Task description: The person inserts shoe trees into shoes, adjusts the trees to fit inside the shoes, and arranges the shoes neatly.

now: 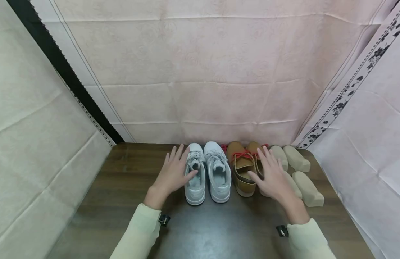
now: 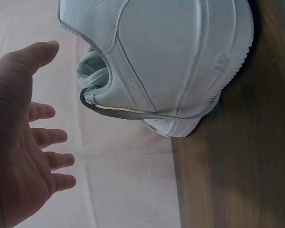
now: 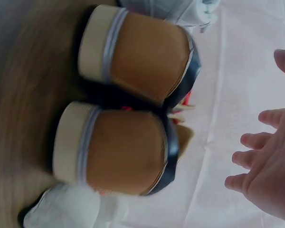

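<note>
You seem at the reaching step, left hand [image 1: 174, 172] spread, white shoes [image 1: 219, 181] at its three o'clock, right hand [image 1: 272, 176] spread, brown shoes [image 1: 243, 172] at nine; gripping would need both curled.

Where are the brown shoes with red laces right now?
In the head view, the brown shoes stand just right of centre on the wood-grained surface, between the white sneakers and the cream pieces, partly hidden by the right hand.

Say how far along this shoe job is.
Done, apparently: white sneakers and brown shoes stand in pairs, toes toward the backdrop. In hand: nothing held by left grip or right grip. Remaining: perhaps fine alignment, as white heels sit nearer the camera than brown ones.
</note>
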`<state>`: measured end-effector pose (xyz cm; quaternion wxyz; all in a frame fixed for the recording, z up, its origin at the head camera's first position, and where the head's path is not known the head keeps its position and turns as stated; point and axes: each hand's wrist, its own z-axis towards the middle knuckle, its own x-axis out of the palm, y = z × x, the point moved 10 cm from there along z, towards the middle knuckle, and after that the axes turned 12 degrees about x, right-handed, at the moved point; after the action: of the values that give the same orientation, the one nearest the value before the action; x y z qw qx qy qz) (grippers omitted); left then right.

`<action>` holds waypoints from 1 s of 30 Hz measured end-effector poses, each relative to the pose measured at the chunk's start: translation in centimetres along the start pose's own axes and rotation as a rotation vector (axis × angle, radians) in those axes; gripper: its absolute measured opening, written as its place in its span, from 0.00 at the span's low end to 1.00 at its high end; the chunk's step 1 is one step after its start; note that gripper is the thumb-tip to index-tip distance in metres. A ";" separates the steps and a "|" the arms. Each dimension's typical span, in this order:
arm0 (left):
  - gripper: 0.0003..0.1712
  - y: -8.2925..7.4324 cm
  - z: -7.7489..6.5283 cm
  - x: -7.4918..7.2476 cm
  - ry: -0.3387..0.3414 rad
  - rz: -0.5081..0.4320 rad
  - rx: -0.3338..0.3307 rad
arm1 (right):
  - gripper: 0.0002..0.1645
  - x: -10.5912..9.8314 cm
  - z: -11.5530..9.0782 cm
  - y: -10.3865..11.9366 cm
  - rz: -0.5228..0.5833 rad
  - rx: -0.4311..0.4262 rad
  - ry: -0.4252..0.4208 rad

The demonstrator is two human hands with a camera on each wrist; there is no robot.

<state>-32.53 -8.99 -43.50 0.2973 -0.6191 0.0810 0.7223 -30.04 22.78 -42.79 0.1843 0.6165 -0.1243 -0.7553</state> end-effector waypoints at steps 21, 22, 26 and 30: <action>0.42 1.4 -0.7 1.3 -0.164 -0.339 -0.183 | 0.39 -1.5 -2.6 -5.1 0.257 0.030 -0.051; 0.42 1.5 -0.8 1.4 -0.171 -0.343 -0.204 | 0.38 -1.4 -2.8 -5.3 0.257 0.033 -0.049; 0.39 1.7 -0.9 1.7 -0.178 -0.344 -0.257 | 0.37 -1.3 -3.4 -6.1 0.275 0.043 -0.057; 0.37 1.6 -0.7 2.0 -0.185 -0.329 -0.266 | 0.34 -1.6 -4.0 -6.9 0.296 0.049 -0.101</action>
<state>-32.95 -9.98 -45.94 0.3331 -0.5888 -0.1446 0.7221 -26.74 29.81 -45.07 0.2723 0.5571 -0.2412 -0.7466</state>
